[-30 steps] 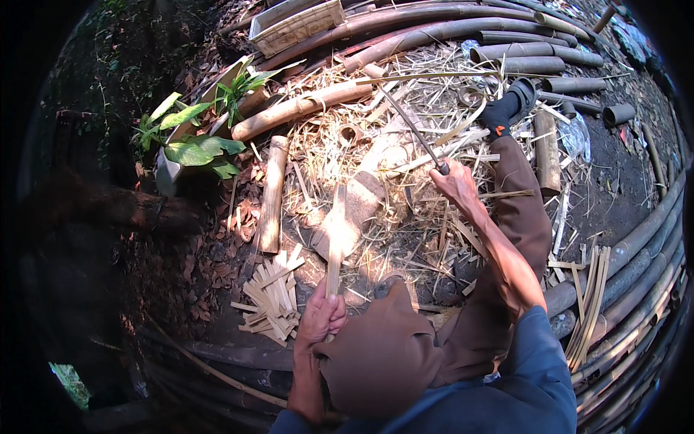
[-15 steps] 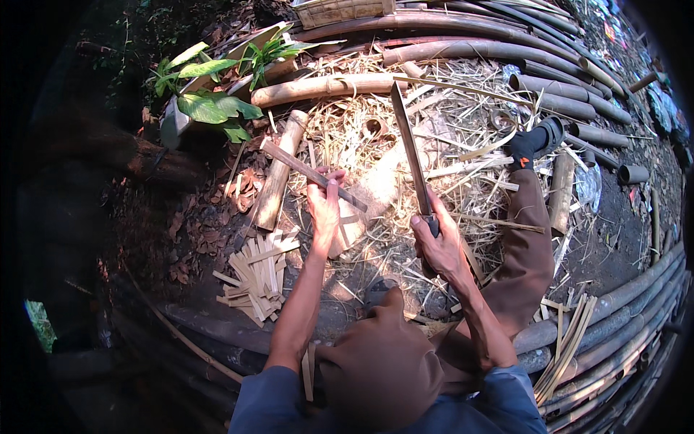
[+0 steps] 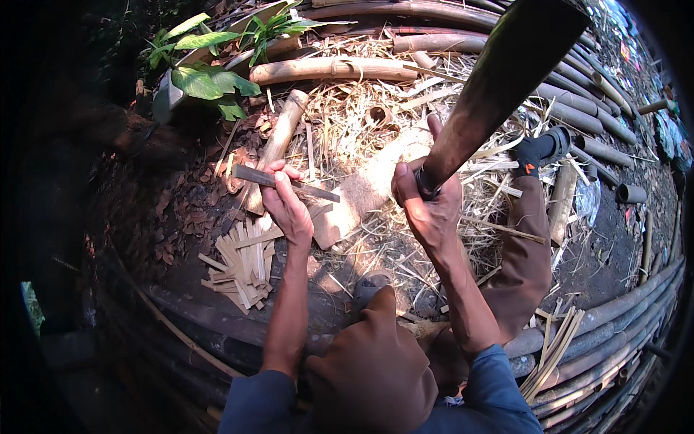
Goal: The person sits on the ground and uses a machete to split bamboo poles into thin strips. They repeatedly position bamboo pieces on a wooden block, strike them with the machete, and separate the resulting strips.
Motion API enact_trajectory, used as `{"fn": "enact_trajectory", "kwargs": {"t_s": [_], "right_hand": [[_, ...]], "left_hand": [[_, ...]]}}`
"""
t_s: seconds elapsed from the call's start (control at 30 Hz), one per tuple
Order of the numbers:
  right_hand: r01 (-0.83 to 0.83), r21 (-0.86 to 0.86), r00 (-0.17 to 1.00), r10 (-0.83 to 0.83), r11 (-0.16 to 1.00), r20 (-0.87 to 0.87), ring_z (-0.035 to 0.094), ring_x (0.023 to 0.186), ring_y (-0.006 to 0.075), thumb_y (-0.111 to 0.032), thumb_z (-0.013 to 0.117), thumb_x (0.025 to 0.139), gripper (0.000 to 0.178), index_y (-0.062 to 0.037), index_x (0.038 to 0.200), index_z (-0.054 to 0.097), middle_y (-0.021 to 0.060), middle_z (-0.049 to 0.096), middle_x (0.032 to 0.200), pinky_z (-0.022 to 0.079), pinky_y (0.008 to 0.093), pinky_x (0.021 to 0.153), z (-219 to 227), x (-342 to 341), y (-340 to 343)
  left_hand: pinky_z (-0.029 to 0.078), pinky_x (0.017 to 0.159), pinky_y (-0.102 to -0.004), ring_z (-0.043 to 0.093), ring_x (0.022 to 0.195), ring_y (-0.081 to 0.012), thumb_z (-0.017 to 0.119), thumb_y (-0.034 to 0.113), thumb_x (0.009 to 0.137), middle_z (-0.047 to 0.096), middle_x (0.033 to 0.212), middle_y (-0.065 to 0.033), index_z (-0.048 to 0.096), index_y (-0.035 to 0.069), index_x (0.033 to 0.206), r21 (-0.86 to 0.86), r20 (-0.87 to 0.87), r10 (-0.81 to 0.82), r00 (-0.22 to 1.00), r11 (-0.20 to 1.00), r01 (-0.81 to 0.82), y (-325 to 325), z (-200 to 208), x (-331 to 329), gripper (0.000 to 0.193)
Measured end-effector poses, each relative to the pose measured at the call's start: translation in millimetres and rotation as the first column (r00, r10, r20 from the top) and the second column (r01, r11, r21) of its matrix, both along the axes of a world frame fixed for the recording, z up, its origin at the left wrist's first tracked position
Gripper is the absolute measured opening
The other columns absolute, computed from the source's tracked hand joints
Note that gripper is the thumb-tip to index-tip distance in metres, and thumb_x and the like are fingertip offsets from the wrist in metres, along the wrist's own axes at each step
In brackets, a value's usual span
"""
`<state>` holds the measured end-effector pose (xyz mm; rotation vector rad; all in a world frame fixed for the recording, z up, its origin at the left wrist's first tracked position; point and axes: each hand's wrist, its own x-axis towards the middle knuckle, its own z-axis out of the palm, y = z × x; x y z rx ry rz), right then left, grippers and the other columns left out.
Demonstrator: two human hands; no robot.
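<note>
We see the left hand (image 3: 290, 213) pinching a bamboo strip (image 3: 315, 191); right hand (image 3: 437, 212) closed round a raised knife's (image 3: 499, 83) handle (image 3: 428, 191).

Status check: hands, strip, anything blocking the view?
Left hand holding bamboo strip. Right hand gripping large knife, raised. Knife partly hides bamboo poles.

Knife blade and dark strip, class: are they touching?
Apart. The head view shows a plain gap between the dark strip and the knife blade to its right.
</note>
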<state>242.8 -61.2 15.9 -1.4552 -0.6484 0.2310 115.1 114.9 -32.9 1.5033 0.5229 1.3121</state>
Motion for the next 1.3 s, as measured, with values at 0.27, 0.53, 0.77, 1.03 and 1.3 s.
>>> {"fn": "enact_trajectory", "kwargs": {"t_s": [0.27,0.53,0.77,1.03,1.3], "right_hand": [[0.009,-0.413,0.979,-0.091,0.91,-0.18,0.058,0.063,0.0143,-0.015,0.062,0.087,0.033,-0.004,0.118,0.059,0.0063,0.061,0.068,0.047,0.0337,0.059,-184.7,7.0,28.6],[-0.118,-0.49,0.966,-0.014,0.864,-0.257,0.048,0.058,0.0112,-0.021,0.059,0.089,0.069,-0.012,0.15,0.03,0.0024,0.052,0.06,0.043,0.0276,0.058,-50.4,-16.1,-52.6],[-0.369,-0.097,0.838,0.286,0.924,-0.465,0.042,0.049,0.007,-0.044,0.044,0.101,0.062,-0.015,0.152,0.023,-0.0005,0.045,0.067,0.039,0.0227,0.045,26.4,-26.0,-64.0],[-0.442,-0.018,0.596,0.278,0.897,-0.753,0.044,0.043,0.0101,-0.052,0.038,0.1,0.044,-0.0091,0.109,0.044,0.0036,0.045,0.063,0.04,0.0244,0.038,56.3,-34.2,-66.0],[-0.429,0.001,0.534,0.255,0.903,-0.806,0.043,0.043,0.0101,-0.052,0.037,0.1,0.045,-0.0091,0.11,0.044,0.0037,0.045,0.063,0.041,0.0251,0.038,60.4,-35.5,-71.0]], "left_hand": [[0.039,0.078,-0.0287,0.045,0.081,-0.0124,0.042,0.013,0.099,0.048,0.085,-0.0037,0.052,0.004,0.105,-0.14,0.11,-0.033,0.993,0.989,0.049,-24.7,-12.8,-4.5,0.015],[0.033,0.078,-0.0315,0.043,0.078,-0.0163,0.044,0.066,0.091,0.051,0.082,-0.0053,0.053,0.004,0.098,-0.43,0.46,-0.297,0.837,0.75,0.503,-40.9,-44.2,61.0,0.063],[0.03,0.073,-0.029,0.038,0.075,-0.0128,0.053,0.06,0.091,0.04,0.076,-0.0005,0.048,0.009,0.08,-0.321,0.258,-0.543,0.799,0.732,0.601,-73.2,-43.3,60.7,0.052],[0.031,0.065,-0.025,0.039,0.069,-0.0095,0.054,0.047,0.096,0.044,0.072,0.0015,0.05,0.005,0.073,-0.319,0.205,-0.573,0.793,0.727,0.608,-97.4,-42.6,56.2,0.048],[0.031,0.063,-0.0244,0.039,0.067,-0.0082,0.056,0.047,0.094,0.044,0.072,0.0027,0.053,0.006,0.073,-0.383,0.184,-0.564,0.805,0.713,0.587,-104.1,-46.1,59.1,0.047]]}}
